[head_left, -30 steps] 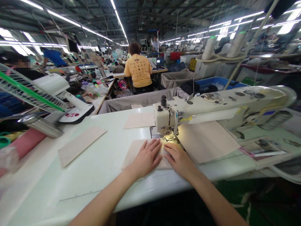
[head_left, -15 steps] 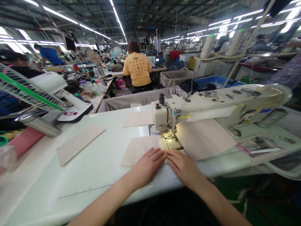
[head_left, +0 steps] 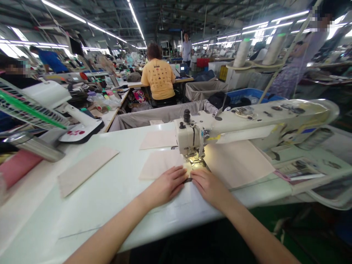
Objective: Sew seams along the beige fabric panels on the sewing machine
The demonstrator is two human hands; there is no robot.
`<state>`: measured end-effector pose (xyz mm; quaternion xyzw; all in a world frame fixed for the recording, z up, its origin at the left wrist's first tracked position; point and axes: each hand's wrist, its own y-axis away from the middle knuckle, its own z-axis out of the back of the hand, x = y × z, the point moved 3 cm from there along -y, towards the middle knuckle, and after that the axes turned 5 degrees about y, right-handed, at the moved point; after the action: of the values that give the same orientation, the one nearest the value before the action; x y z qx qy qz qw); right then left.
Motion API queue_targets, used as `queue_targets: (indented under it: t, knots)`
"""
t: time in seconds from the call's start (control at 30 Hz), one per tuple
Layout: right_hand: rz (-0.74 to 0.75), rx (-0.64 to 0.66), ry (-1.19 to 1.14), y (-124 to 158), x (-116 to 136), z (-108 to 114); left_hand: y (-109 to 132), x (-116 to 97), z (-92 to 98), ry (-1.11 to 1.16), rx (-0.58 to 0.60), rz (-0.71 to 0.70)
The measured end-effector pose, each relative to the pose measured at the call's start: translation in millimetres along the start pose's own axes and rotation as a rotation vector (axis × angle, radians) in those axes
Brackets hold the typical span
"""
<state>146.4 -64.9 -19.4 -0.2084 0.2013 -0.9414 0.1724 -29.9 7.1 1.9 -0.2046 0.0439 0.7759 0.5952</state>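
Note:
A pale beige fabric piece (head_left: pixel 161 165) lies flat on the sewing table, its right end at the lit presser foot (head_left: pixel 195 160) of a white sewing machine (head_left: pixel 220 126). My left hand (head_left: pixel 167 183) has its fingers closed together on the near right part of this piece. Just right of it, my right hand (head_left: pixel 209 187) is closed, with its fingertips at the fabric's edge in front of the foot. A narrow gap separates the two hands. What lies beneath the fingers is hidden.
A larger beige panel (head_left: pixel 238 163) lies under the machine arm. Other beige pieces lie behind (head_left: pixel 158 139) and at left (head_left: pixel 88 170). A steel flask (head_left: pixel 34 146) and white fan (head_left: pixel 79 126) stand left. Thread cones (head_left: pixel 242 53) rise behind; a person in yellow (head_left: pixel 158 79) sits ahead.
The fabric piece has slid away from me toward the machine. Both hands moved forward with it, and a small gap opened between them. A person in purple patterned clothing has come into view at right.

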Motion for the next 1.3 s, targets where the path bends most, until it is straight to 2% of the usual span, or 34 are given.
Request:
queue_targets:
  t: [0.1, 0.3, 0.5, 0.67, 0.73, 0.9, 1.13, 1.23, 1.3]
  knots:
    - [-0.025, 0.042, 0.055, -14.9, -5.1, -2.6, -6.6, 15.3, 2.3, -0.003, -0.022, -0.006]
    - [-0.168, 0.097, 0.233, -34.9, -8.2, -6.0, -20.4, 41.0, 11.1, 0.045, -0.059, -0.022]
    - [-0.195, -0.039, 0.081, -14.6, -1.8, -12.1, -27.6, 53.6, 15.2, 0.026, -0.051, -0.017]
    - [-0.206, -0.126, -0.004, 0.8, 2.2, -17.2, -24.9, 53.1, 10.4, 0.014, -0.066, 0.003]
    - [-0.196, -0.138, -0.013, 0.1, 2.0, -17.4, -24.1, 53.8, 6.9, -0.015, -0.069, 0.068]
    - [-0.208, -0.184, -0.063, 4.7, 3.3, -12.9, -19.0, 61.7, 1.9, -0.123, -0.114, 0.357]
    - [-0.263, -0.205, -0.132, 24.3, 5.6, -12.8, 6.0, 46.9, 20.5, -0.128, -0.095, 0.386]
    - [-0.268, -0.183, -0.160, 23.7, 3.2, -13.5, 13.4, 42.0, 30.5, -0.115, -0.146, 0.432]
    - [-0.266, -0.175, -0.175, 22.5, 2.3, -13.1, 17.3, 43.8, 38.4, -0.103, -0.230, 0.491]
